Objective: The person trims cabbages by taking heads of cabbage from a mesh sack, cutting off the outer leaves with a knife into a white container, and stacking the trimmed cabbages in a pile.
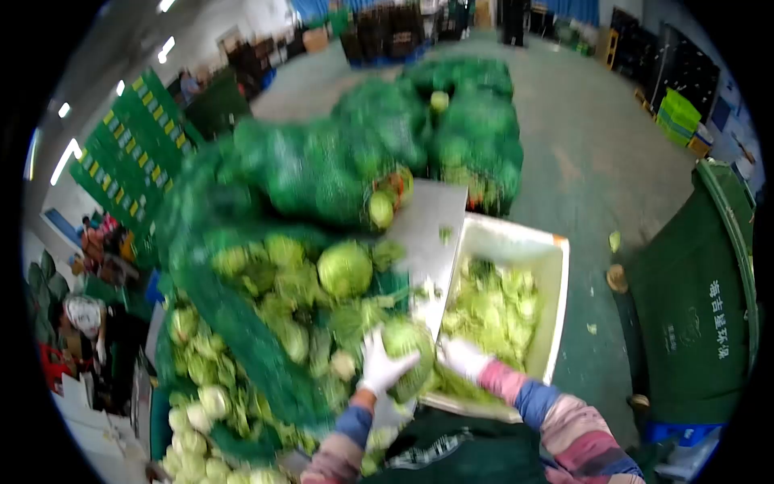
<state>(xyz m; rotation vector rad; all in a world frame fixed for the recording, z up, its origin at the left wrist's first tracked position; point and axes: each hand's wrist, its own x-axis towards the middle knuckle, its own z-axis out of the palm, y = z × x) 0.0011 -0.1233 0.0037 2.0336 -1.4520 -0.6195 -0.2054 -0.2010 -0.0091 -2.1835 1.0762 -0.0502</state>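
My left hand [383, 367], in a white glove, is wrapped round the side of a green cabbage [413, 348] above the edge of the metal table [431, 222]. Just right of that cabbage is my right hand [463, 359], also gloved in white and slightly blurred. Its fingers look curled in, and what they hold, if anything, cannot be made out. Beneath the right hand stands a white box [558, 282] with loose cabbage leaves [500, 310] in it. Another whole cabbage [345, 269] lies on leaves beyond my left hand, beside an opened green net bag [242, 327].
Full green net sacks [322, 165] are piled ahead. Trimmed pale cabbages [197, 419] lie at the lower left. A large green bin [697, 298] stands on the right. Stacked green crates [133, 153] rise at the left, with people [101, 242] farther back there.
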